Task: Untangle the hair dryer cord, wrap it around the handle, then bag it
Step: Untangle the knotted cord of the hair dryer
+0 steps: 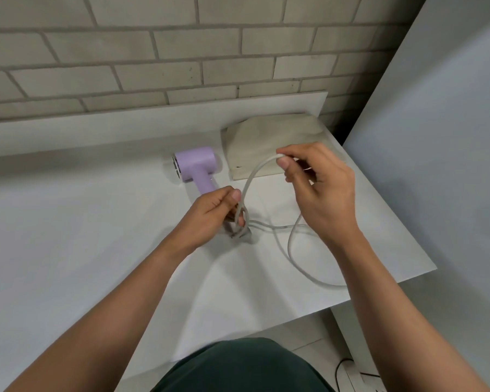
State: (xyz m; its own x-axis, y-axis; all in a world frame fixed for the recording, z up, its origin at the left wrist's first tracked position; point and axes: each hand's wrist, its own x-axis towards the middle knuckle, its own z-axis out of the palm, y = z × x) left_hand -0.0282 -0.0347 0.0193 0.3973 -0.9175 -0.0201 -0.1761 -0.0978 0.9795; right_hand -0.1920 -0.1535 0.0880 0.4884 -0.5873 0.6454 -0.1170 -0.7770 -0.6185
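Both hands grip the white cord (290, 244): left hand (210, 215) pinches its tangle near the lilac hair dryer (194, 168) on the table (68, 222); right hand (320, 185) pinches a raised loop before the bag (275, 137).

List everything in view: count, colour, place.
hair dryer: one, purple, lying on the table behind the left hand
cord: one, off-white, tangled by the left hand, loose loop on the table to the right
bag: one, beige cloth, flat at the table's back right
table: one, white, against the wall
wall: one, pale grey brick, behind the table
cable: one, black, on the floor at lower right
shirt: one, dark green, bottom edge
left hand: pinches the cord's tangle
right hand: pinches the cord, raised over the bag
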